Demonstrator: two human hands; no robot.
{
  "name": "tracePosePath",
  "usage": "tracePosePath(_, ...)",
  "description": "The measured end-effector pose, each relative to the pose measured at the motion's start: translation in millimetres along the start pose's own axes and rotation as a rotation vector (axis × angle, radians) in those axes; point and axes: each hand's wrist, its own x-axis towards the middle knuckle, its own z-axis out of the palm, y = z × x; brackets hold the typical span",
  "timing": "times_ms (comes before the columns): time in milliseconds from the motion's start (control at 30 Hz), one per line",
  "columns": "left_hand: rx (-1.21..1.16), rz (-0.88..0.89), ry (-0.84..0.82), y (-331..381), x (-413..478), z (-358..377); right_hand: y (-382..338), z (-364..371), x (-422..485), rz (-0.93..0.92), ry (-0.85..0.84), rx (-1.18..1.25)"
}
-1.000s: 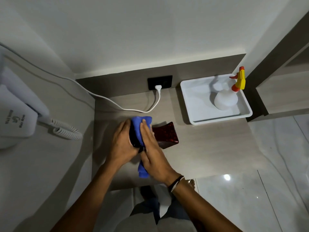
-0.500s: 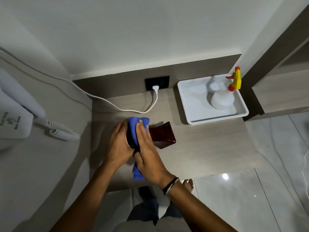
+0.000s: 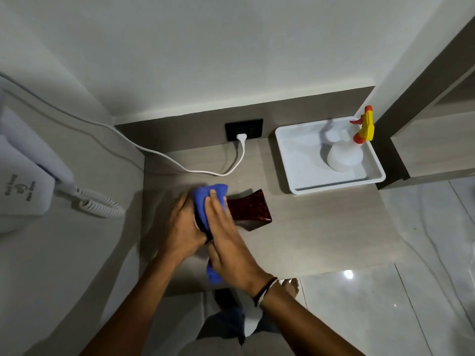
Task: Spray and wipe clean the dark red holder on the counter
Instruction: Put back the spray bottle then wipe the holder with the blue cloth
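Dark red holder (image 3: 248, 210) lies on its side on the wood-grain counter (image 3: 321, 235), its left end gripped by the left hand (image 3: 181, 228), while the right hand (image 3: 228, 240) presses a blue cloth (image 3: 209, 195) over it; spray bottle (image 3: 345, 156) stands apart in a white tray (image 3: 295, 160) beside the wall socket (image 3: 244, 128)

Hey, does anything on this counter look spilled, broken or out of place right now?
Nothing stands out. The dark red holder looks intact under the blue cloth; the spray bottle stands upright in the white tray; no spill shows on the counter.
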Motion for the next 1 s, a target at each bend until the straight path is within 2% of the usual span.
tracePosePath(67,0.008,-0.013,-0.015,-4,-1,-1,11,-5,0,-0.059,-0.013,-0.081)
tracePosePath(100,0.038,-0.016,-0.029,-7,-1,-2,25,-13,-2,-0.026,-0.013,-0.143)
tracePosePath(200,0.085,-0.020,-0.050,-10,-4,-4,81,-40,-13,0.210,-0.101,-0.420)
tracePosePath(233,0.082,-0.016,-0.061,-9,-4,-3,96,-49,-18,0.301,-0.110,-0.439)
tracePosePath(300,0.090,-0.016,-0.065,-7,-2,0,114,-62,-26,0.449,-0.068,-0.309)
tracePosePath(467,0.036,-0.090,-0.047,-10,-1,3,102,-67,-23,0.604,0.196,0.435)
tracePosePath(533,0.021,-0.126,-0.049,-11,1,3,99,-63,-15,0.657,0.276,0.646)
tracePosePath(633,-0.064,-0.188,-0.063,-6,10,-7,98,-66,-1,0.733,0.394,0.802)
tracePosePath(700,-0.086,-0.254,-0.175,-5,16,-16,102,-71,7,0.771,0.418,0.835)
tracePosePath(767,-0.138,-0.277,-0.322,-10,18,-20,104,-74,14,0.781,0.404,0.798)
tracePosePath(867,-0.005,-0.211,-0.434,-12,15,-19,108,-78,19,0.728,0.377,0.699)
tracePosePath(933,0.072,-0.184,-0.375,-10,12,-15,101,-77,17,0.646,0.327,0.503)
tracePosePath(1000,0.127,-0.102,-0.211,-7,10,-9,95,-62,11,0.541,0.207,0.150)
